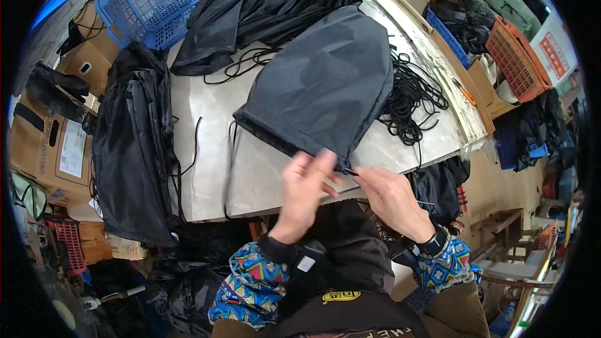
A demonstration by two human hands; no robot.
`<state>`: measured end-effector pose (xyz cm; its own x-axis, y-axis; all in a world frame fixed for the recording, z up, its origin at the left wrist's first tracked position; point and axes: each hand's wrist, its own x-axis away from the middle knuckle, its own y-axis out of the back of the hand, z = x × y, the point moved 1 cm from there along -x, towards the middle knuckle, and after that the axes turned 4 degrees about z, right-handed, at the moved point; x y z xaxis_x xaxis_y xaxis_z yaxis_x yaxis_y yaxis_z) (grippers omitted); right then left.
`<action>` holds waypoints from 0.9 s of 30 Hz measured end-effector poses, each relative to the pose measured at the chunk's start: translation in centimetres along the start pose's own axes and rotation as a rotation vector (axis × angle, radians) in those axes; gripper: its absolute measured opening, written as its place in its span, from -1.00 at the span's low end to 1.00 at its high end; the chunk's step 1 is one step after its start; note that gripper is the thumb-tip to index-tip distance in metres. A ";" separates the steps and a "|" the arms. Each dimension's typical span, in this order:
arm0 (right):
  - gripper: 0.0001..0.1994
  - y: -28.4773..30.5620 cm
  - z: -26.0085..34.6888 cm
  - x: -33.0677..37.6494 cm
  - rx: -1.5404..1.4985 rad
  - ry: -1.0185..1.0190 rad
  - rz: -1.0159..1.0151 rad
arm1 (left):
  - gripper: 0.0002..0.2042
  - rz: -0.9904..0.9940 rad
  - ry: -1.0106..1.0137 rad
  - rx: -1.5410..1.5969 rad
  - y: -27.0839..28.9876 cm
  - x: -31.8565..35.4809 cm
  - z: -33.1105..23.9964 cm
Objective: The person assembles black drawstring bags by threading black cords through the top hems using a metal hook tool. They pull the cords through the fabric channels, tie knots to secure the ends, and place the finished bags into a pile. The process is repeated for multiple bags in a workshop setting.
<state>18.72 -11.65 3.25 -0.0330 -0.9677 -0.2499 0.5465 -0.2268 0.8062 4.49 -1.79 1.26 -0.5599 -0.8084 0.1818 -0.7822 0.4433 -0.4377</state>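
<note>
Two hands, left hand (305,189) and right hand (389,195), each grip closed on one black bag's (322,84) corner.

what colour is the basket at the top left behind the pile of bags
Blue, a plastic lattice basket, seen best in the head view.

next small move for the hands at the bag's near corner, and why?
Probably draw the cord end through with the right hand while the left hand pins the corner of the black bag. Both hands meet at that hem, the right pinching something thin and dark; more cord lies piled beside the bag.
</note>
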 end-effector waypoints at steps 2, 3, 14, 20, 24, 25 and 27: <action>-0.78 0.3 0.2 -0.4 -0.113 0.009 0.034 | -0.82 -0.100 -0.102 0.049 2.9 -1.4 -0.7; -0.77 0.5 0.4 -0.6 -0.188 0.023 0.044 | -0.77 -0.113 -0.120 0.008 3.9 -1.7 -1.4; -0.71 -2.1 2.9 1.9 -0.322 -0.013 0.147 | -0.82 -0.061 0.005 0.196 2.8 -0.8 0.2; -0.85 -2.5 2.0 1.1 -0.360 0.001 -0.010 | -0.81 -0.036 0.034 0.213 3.5 -0.2 -0.4; -0.86 -1.6 2.2 -0.8 -0.363 -0.106 -0.082 | -0.81 -0.058 0.015 0.201 3.3 -0.1 -0.2; -0.86 -2.1 1.6 -1.0 -0.358 -0.056 -0.067 | -0.82 -0.053 0.015 0.199 3.1 -0.2 0.0; -0.88 -2.5 0.7 -1.0 -0.345 0.003 -0.071 | -0.83 -0.072 0.014 0.194 2.6 -0.3 0.2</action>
<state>16.83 -10.20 1.88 -0.0788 -0.9503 -0.3013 0.7936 -0.2427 0.5579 2.70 -0.48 -0.08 -0.5093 -0.8291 0.2305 -0.7537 0.3004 -0.5846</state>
